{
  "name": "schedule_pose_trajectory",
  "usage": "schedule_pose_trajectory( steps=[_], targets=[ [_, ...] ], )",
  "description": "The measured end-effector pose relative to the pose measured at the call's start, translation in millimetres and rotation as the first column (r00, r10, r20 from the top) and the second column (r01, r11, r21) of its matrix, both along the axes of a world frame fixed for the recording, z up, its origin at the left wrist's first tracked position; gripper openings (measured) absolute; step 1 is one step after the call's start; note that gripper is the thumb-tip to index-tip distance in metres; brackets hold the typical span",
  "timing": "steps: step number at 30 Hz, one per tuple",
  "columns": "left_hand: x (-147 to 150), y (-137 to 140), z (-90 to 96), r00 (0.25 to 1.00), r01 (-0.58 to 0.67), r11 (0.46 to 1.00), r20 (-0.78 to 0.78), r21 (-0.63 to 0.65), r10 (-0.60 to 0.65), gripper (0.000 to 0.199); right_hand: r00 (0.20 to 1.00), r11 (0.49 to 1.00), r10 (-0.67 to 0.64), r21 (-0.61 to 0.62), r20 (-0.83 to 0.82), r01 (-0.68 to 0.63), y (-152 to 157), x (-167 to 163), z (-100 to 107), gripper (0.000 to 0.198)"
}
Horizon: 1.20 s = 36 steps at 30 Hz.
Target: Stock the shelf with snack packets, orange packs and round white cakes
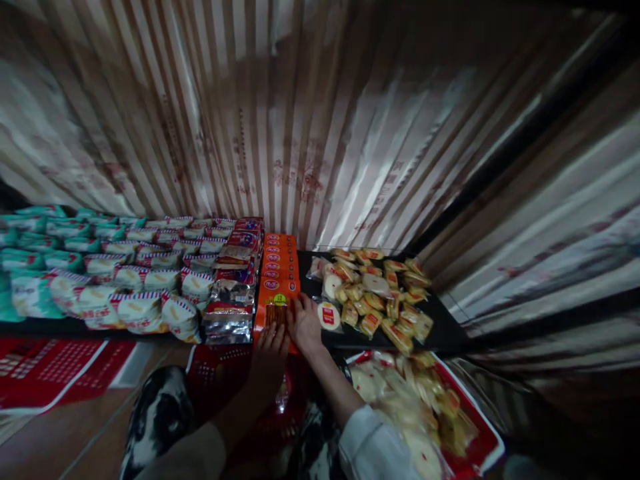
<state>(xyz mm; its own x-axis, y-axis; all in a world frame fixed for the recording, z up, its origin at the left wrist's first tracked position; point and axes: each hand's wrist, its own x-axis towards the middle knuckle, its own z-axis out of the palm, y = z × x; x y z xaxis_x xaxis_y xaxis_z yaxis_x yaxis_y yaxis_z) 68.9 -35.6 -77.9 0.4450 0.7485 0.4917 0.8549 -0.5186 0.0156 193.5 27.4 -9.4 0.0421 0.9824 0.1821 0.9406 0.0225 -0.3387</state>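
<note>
A row of overlapping orange snack packets (273, 275) lies on a dark shelf in the middle of the head view. My left hand (271, 345) rests on the lower part of the front packet, fingers stretched forward over its brown printed sticks. Against the right side of that same packet lies my right hand (304, 325), its fingers extended along the edge. Neither hand's thumb can be made out clearly. Just right of my right hand is a round white wafer in a clear wrapper (329, 315).
Silver and red packets (231, 301) adjoin on the left, then rows of white striped bags (141, 310) and green bags (35, 293). Small yellow wrapped snacks (371, 323) are heaped at right. Below stands a red crate (483, 427) of wrapped snacks. A striped curtain (300, 133) hangs behind.
</note>
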Motion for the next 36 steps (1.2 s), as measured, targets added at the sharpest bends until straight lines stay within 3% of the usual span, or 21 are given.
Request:
schedule_pose_trajectory(
  steps=[5, 11, 19, 32, 36],
  targets=[
    [0, 1, -4.7, 1.0, 0.001, 1.0, -0.022, -0.03, -0.002, 0.034, 0.987, 0.987, 0.158, -0.021, -0.029, -0.159, 21, -16, 2, 0.045],
    [0, 1, 2.4, 0.999, -0.007, 0.99, -0.048, -0.138, 0.0, 0.04, 0.984, 0.977, 0.178, -0.121, 0.031, -0.173, 39, -29, 0, 0.054],
    [0, -3, 15.8, 1.0, 0.013, 0.971, -0.016, -0.239, -0.017, 0.045, 0.983, 0.978, 0.175, -0.123, 0.062, -0.167, 40, -30, -12, 0.058],
    [2, -2, 4.5, 0.999, 0.034, 0.99, 0.001, -0.139, -0.034, 0.048, 0.987, 0.984, 0.158, -0.086, 0.025, -0.156, 41, -30, -16, 0.057],
    [2, -1, 7.7, 0.999, 0.033, 0.993, -0.002, -0.112, -0.033, 0.048, 0.984, 0.985, 0.174, -0.012, -0.038, -0.175, 39, -24, -11, 0.052]
  ],
)
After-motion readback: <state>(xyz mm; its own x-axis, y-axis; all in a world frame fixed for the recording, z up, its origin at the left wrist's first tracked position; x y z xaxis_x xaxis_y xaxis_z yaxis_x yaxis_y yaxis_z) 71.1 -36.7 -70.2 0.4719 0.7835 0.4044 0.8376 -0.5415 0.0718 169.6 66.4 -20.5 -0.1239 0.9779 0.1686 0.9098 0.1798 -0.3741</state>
